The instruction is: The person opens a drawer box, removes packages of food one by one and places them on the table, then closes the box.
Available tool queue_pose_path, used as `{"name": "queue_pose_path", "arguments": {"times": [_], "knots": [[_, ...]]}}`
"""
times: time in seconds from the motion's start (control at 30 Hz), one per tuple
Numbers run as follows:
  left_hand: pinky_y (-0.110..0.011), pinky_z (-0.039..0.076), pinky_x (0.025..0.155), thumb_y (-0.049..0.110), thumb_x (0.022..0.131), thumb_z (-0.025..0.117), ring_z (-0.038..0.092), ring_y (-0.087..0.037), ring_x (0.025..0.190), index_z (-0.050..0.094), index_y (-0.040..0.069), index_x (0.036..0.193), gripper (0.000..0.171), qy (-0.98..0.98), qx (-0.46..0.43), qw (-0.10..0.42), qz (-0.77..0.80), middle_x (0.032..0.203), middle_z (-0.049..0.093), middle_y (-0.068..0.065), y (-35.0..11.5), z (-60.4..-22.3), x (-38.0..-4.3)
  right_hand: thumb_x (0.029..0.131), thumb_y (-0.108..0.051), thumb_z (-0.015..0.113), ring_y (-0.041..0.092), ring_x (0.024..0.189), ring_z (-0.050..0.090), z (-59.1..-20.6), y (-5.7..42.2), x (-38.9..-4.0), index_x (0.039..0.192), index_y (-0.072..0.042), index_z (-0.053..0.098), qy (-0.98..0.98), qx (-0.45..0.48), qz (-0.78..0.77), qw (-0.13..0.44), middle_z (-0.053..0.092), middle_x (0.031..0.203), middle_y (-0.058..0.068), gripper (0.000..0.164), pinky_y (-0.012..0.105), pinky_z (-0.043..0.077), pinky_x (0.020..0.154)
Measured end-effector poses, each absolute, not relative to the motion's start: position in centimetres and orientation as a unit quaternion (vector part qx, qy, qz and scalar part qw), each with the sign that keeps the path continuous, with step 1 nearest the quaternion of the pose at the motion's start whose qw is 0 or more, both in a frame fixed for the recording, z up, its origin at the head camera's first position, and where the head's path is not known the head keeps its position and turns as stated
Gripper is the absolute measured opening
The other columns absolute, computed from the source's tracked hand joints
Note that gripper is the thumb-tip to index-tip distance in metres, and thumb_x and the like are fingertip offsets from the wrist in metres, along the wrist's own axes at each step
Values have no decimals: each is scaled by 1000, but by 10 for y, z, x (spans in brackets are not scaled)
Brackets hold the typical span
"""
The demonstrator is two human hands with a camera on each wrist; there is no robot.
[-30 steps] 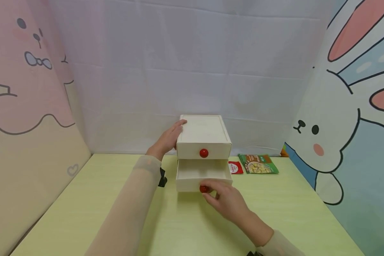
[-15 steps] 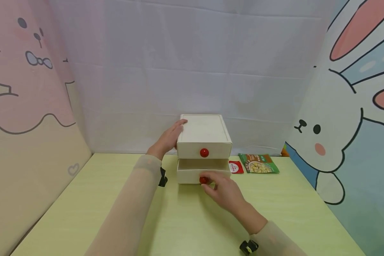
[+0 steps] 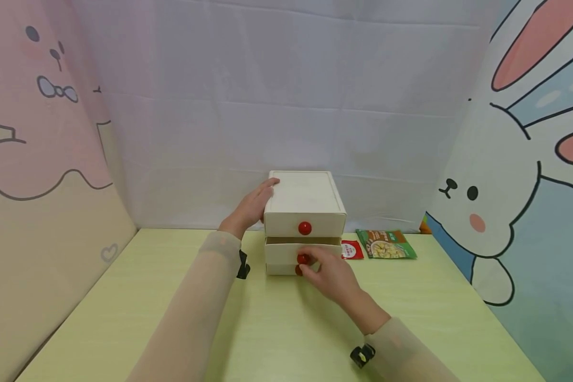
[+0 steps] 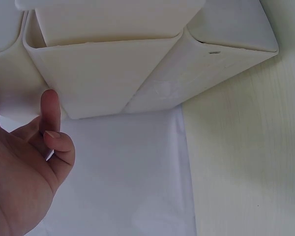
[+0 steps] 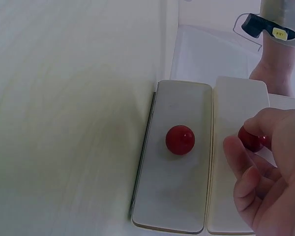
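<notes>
A small white drawer cabinet (image 3: 305, 191) with three drawers, one above another, stands at the back of the table. Its middle drawer (image 3: 280, 253) sticks out slightly, with a narrow dark gap above its front. My right hand (image 3: 331, 277) pinches that drawer's round red knob (image 3: 303, 259) between thumb and fingers. The bottom drawer (image 5: 172, 196) appears pushed in, its red knob (image 5: 180, 140) free beside my hand. The top drawer's red knob (image 3: 305, 228) is also free. My left hand (image 3: 251, 207) rests against the cabinet's left side, fingertips at the top edge.
Right of the cabinet lie a small red packet (image 3: 352, 250) and a green-and-brown food pouch (image 3: 387, 244). The pale green table (image 3: 172, 297) meets a white cloth backdrop (image 3: 210, 132) behind, with cartoon-printed panels on both sides.
My right hand has pushed the middle drawer back into the cabinet, from well out to almost in. The bottom drawer's front and knob have come into view. My left hand has stayed in place.
</notes>
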State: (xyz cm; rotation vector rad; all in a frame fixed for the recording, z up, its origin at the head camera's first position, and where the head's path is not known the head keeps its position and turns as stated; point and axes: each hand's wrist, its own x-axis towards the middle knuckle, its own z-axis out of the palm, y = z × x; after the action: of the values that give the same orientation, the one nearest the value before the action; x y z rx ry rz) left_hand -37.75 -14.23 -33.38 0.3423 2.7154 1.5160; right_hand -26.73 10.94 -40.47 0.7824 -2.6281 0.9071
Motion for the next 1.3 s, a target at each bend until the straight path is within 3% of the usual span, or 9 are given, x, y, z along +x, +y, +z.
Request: {"name": "queue_pose_path", "arguments": {"times": [0.3,0.6,0.8,1.3], "knots": [[-52,50,86,56,107,21,63,-29,75,30,45,158,53,874,113,-1,473,148,51,-2,-141,-332,-374,93,-25,74,5,68,56,-404,107,-274,119,-24,72,-906,252,313,135,73,104,-9,26,23,45,57],[-45,52,78,55,108,21,64,-30,72,28,44,159,53,872,118,-1,475,141,56,-5,-141,-332,-374,92,-25,74,6,64,53,-404,105,-278,120,-23,70,-907,236,325,125,72,101,-7,28,25,44,53],[-44,52,76,56,107,21,63,-29,77,29,44,158,53,873,118,-4,474,148,50,-4,-141,-333,-375,93,-26,73,8,67,53,-405,105,-281,121,-24,70,-909,226,331,114,71,102,-7,28,26,45,55],[-49,53,81,57,106,21,64,-29,79,30,46,157,53,873,114,-3,473,145,53,-4,-144,-333,-374,94,-24,72,12,78,60,-406,101,-281,124,-25,70,-907,220,343,105,72,106,-6,30,28,47,61]]}}
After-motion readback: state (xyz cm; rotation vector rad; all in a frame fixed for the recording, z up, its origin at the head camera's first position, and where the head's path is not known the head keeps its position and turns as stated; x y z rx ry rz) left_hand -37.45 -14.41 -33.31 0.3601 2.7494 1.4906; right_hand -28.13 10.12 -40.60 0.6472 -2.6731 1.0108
